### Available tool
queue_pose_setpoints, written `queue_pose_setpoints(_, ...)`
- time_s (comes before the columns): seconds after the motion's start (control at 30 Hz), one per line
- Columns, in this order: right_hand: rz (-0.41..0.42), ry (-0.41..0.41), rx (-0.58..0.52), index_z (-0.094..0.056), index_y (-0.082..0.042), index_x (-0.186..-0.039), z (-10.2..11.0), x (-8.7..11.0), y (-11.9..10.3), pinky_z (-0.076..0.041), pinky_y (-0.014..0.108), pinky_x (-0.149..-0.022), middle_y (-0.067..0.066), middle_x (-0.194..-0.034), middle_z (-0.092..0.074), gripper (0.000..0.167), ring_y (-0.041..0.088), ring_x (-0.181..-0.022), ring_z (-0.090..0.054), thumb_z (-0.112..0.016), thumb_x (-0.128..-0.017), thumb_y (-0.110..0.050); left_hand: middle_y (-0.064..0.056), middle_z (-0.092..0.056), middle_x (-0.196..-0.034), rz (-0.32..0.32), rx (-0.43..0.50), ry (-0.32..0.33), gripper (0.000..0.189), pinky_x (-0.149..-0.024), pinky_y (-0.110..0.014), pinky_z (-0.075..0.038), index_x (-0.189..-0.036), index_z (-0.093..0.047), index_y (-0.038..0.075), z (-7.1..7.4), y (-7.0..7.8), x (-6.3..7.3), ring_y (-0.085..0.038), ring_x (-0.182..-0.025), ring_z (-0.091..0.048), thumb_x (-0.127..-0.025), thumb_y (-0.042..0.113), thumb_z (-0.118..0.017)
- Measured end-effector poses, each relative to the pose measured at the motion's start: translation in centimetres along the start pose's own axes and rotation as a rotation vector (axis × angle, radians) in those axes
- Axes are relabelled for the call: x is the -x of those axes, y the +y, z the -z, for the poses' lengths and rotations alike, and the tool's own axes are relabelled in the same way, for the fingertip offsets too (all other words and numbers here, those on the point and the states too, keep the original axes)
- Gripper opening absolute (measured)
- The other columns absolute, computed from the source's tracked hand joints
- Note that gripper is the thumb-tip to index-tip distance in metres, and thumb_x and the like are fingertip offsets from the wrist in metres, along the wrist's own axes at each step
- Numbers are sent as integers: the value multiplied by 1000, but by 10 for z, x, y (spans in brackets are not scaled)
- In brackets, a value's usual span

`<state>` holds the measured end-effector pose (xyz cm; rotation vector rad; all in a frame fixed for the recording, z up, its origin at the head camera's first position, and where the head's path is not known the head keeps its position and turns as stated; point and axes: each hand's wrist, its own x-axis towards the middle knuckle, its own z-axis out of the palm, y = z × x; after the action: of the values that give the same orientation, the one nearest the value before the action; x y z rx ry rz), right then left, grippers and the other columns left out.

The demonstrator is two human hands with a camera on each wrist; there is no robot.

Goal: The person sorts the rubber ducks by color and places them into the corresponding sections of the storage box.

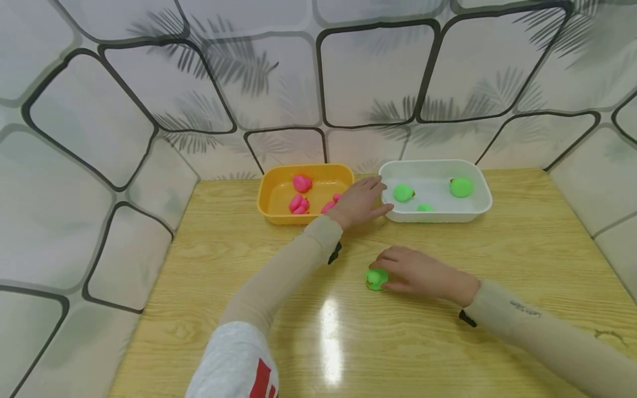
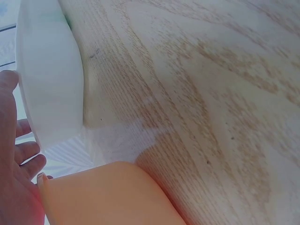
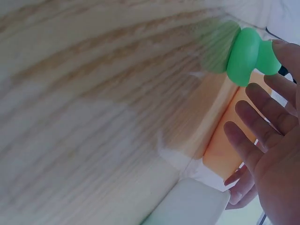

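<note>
A green rubber duck [image 1: 376, 279] stands on the table in the head view, with its reflection on the wood in the right wrist view. My right hand [image 1: 420, 272] pinches it, thumb on one side and fingers on the other; the other fingers stretch out loosely in the right wrist view. My left hand [image 1: 359, 203] reaches across the near right corner of the orange bin [image 1: 283, 219], its fingertips at the left end of the white bin [image 1: 438, 218]. Its fingers are spread and fairly straight, thumb at the rim in the left wrist view.
Several pink ducks [image 1: 301, 183] lie in the orange bin, partly behind the left hand. Inside the white bin are green ducks [image 1: 461, 187]. Both bins stand side by side at the back of the wooden table [image 1: 209, 243], close to the patterned wall [image 1: 378, 77].
</note>
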<state>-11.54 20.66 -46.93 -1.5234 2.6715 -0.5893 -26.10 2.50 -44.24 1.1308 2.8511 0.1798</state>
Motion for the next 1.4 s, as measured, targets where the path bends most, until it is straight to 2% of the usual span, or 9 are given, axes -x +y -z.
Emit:
queue_pose_setpoints(0.23,-15,-18,1,-69,-13,-128,-4,0,-3,-55,41,-97,0,-120,-68,34,18,-111,-63,-75,-97,-26,-13,-35,-166,1,-5,-3,66,-127,-36,-23,-155,-46,9,1,1,0,-27,-154,-33,-108,55,-45)
queue_pose_setpoints(0.4,4,-1,-2,-69,-15,-128,-7,0,-3,-55,39,-97,-2,-119,-68,34,16,-110,-63,-75,-98,-27,-14,-35,-166,2,-13,-6,66,-127,-36,-23,-155,-46,8,0,1,-1,-27,-154,-33,-108,55,-45)
queue_pose_setpoints(0.53,21,14,-8,-69,-16,-127,-8,-1,-4,-55,39,-96,-3,-118,-67,31,16,-110,-63,-75,-97,-26,-14,-35,-167,-1,-9,-12,66,-127,-36,-22,-156,-46,8,0,1,-1,-27,-155,-31,-109,54,-45)
queue_pose_setpoints(0.73,-9,-13,-15,-69,-17,-125,-7,1,-5,-55,40,-99,-3,-120,-68,28,17,-112,-63,-74,-99,-24,-15,-34,-167,-9,-5,-16,65,-128,-35,-20,-155,-45,8,2,2,1,-27,-156,-29,-109,53,-45)
queue_pose_setpoints(0.9,-8,10,-17,-69,-16,-123,-5,6,-4,-55,41,-96,-3,-117,-67,28,17,-109,-63,-75,-97,-21,-15,-34,-167,-7,-1,-17,66,-128,-34,-19,-155,-46,8,2,2,1,-27,-156,-28,-109,55,-45)
queue_pose_setpoints(1.1,-78,-3,-18,-69,-15,-124,-1,16,0,-56,40,-95,-4,-118,-67,30,15,-109,-63,-77,-96,-23,-14,-35,-167,1,-6,-13,66,-128,-35,-20,-155,-47,8,0,1,0,-27,-156,-30,-109,55,-45)
queue_pose_setpoints(1.4,-144,30,-23,-70,-14,-123,6,35,16,-57,41,-91,-5,-116,-69,32,15,-106,-64,-79,-93,-19,-14,-34,-167,7,-13,-20,67,-128,-35,-21,-156,-45,9,0,2,-2,-27,-155,-30,-108,56,-44)
